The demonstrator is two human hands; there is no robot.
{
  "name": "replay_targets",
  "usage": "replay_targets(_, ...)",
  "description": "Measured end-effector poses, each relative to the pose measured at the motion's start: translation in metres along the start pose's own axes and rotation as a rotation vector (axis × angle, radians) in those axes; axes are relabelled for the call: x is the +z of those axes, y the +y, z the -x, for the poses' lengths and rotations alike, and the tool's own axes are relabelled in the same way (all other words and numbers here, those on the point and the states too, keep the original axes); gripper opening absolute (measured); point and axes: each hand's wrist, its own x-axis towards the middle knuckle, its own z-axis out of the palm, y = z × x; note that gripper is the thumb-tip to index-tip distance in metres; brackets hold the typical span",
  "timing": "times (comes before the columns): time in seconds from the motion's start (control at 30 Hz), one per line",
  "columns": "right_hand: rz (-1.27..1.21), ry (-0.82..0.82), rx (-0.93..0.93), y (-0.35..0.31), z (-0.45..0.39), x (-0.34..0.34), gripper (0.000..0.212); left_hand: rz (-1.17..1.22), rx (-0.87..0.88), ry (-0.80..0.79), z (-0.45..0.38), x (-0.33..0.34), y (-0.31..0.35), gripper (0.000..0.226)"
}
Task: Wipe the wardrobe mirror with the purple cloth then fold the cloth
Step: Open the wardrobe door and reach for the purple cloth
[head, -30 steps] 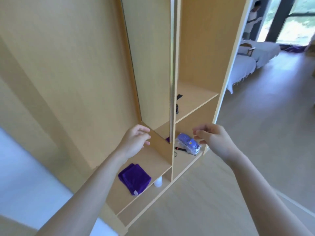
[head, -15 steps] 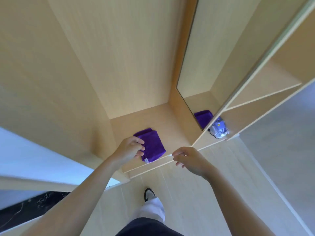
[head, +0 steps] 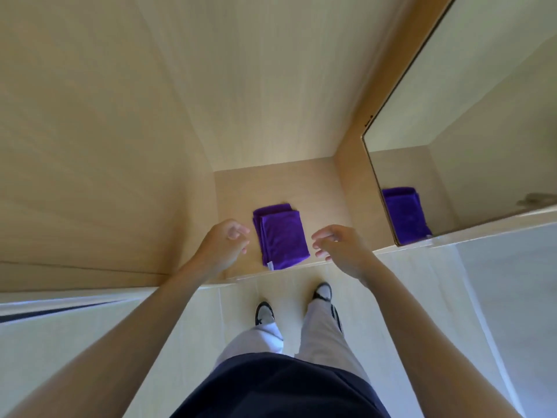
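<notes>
The purple cloth (head: 281,236) lies folded on the wardrobe shelf (head: 238,191), near its front edge, with the mirror (head: 470,131) on the side panel to its right. The left hand (head: 221,247) and right hand (head: 339,248) hover either side of it, fingers loosely curled, holding nothing. This looks like the pick-up step: the next move calls for gripping the cloth and carrying it to the glass.

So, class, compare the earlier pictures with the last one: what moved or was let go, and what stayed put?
The left hand, whose fingers lay on the purple cloth half a second ago, has drawn off to the cloth's left and holds nothing. The right hand has come forward beside the cloth's right edge, also holding nothing. The cloth stays folded on the wardrobe floor, reflected in the mirror.
</notes>
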Motion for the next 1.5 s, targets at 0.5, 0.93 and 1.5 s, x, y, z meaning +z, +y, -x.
replay_targets(0.5,0.348,-0.372,0.084,0.05,-0.124,-0.021,0.026,0.239,-0.385,0.235,-0.022,0.059,-0.035,0.029)
replay_targets(0.93,0.366,-0.369,0.123,0.116,-0.179,0.039,0.024,0.084,-0.535,-0.003,-0.067,0.151,-0.104,0.023)
replay_targets(1.5,0.792,-0.189,-0.311,0.252,-0.292,0.189,0.038,-0.121,-0.465,-0.068,-0.232,0.205,-0.227,0.036)
